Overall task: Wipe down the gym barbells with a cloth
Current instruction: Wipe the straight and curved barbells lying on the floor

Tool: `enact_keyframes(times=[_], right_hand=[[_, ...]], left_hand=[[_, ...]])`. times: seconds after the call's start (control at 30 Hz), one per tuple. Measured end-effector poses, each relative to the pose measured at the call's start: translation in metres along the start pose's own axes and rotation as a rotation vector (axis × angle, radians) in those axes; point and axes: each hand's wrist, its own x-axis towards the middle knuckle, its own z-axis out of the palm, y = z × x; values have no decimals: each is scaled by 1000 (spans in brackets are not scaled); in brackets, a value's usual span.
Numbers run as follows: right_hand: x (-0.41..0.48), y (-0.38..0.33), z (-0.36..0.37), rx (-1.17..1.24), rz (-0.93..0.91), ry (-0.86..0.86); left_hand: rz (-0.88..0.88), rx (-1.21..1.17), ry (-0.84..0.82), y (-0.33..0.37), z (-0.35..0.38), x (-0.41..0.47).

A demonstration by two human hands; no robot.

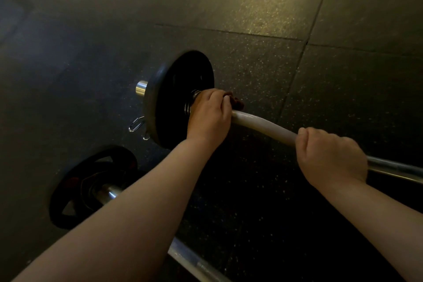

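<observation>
Past the nearer barbell (107, 192), my right hand (332, 158) is clenched round the far barbell's shaft (263, 126), steadying it, while my left hand (209, 117) grips the dark cloth (237, 101) on it, tight against the plate (180, 98); next, I reckon, drag the cloth back along the shaft.

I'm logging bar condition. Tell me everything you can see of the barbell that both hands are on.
The barbell has a pale metal shaft, curved in this wide-angle view, ending in one black plate standing on edge. A shiny sleeve end pokes out beyond the plate; spring coils sit against its inner face. The left hand grips the shaft beside the coils with a dark cloth; the right hand grips it further along.
</observation>
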Motion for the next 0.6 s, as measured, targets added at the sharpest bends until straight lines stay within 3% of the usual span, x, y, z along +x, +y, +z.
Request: enact_keyframes(times=[0.1,0.23,0.37,0.6], right_hand=[[0,-1,-1,2,3,-11],[0,1,-3,34,-8,-39],[0,1,-5,51,-25,-58],[-1,0,-1,2,-3,-5]], left_hand=[[-77,-79,89,12,18,-23],[-90,-69,23,30,39,-61],[-11,-72,4,9,19,-41],[-137,-159,90,10,20,-22]])
